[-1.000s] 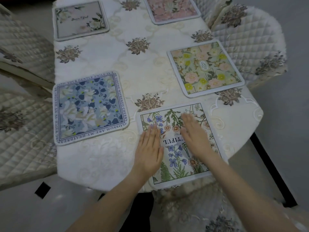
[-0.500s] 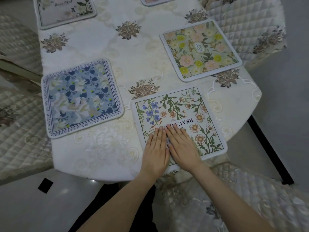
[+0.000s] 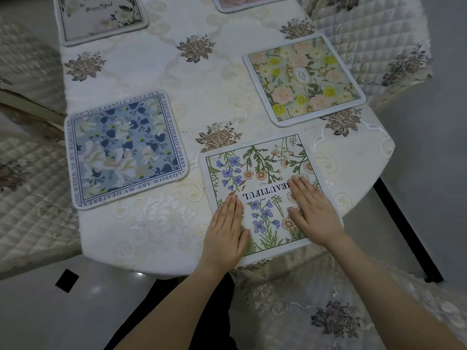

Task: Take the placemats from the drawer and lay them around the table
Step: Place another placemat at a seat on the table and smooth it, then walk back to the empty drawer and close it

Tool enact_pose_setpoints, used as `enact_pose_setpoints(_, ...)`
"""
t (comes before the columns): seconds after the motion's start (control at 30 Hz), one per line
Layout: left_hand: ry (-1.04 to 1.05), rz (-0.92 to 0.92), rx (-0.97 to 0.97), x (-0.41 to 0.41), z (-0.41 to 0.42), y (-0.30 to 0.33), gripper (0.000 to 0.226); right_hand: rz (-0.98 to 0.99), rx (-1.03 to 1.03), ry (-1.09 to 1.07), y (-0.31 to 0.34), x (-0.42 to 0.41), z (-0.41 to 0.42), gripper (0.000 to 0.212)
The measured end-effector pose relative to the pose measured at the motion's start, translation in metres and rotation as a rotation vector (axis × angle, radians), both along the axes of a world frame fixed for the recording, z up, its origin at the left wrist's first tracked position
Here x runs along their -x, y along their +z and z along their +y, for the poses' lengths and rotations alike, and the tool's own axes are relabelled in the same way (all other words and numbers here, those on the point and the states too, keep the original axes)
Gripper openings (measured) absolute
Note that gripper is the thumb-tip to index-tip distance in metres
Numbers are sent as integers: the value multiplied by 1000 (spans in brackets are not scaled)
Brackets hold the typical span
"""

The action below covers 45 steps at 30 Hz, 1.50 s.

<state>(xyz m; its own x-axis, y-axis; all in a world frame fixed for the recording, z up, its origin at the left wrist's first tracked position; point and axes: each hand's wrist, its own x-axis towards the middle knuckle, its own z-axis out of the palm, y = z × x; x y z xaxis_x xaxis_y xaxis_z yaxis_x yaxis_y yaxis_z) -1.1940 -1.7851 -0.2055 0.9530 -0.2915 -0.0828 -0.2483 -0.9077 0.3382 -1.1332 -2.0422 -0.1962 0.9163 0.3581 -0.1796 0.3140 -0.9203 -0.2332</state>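
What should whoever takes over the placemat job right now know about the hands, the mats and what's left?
Left hand: flat, fingers straight, pressing the left part of the "BEAUTIFUL" wildflower placemat.
Right hand: flat on that mat's right part.
That mat lies at the near table end, its near edge at the table's edge.
Also laid: blue floral placemat on the left, yellow-and-pink floral placemat on the right, grey floral placemat far left, pink placemat far right, partly out of frame.
Done: five mats visible on the tablecloth.
Left: lift the hands; the drawer is out of view, so check for remaining mats.

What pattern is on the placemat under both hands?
White placemat printed with blue and orange wildflowers, green stems and the word BEAUTIFUL; the head view shows it.
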Motion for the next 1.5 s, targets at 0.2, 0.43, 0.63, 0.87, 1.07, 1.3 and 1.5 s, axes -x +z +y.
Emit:
enact_pose_setpoints(0.2,-4,7,-26,4,11,1,66,-3,-19,-14,1,-1,-3,65)
enact_pose_setpoints(0.43,-26,51,-128,-4,12,15,67,32,-39,-44,10,0,3,66)
enact_pose_setpoints(0.63,-35,55,-18,-27,18,44,45,-16,-163,-199,33,-9,32,49)
enact_pose_setpoints(0.87,40,-145,43,-43,46,91,37,-153,-313,-184,88,-25,93,32)
enact_pose_setpoints(1.07,128,-330,42,-33,95,146,39,-265,-330,-18,138,-25,165,47)
enact_pose_setpoints(1.3,253,-390,-47,32,172,184,52,-344,-274,220,176,21,255,56)
enact_pose_setpoints(1.5,486,-299,-66,130,247,180,51,-202,-305,395,169,88,340,54)
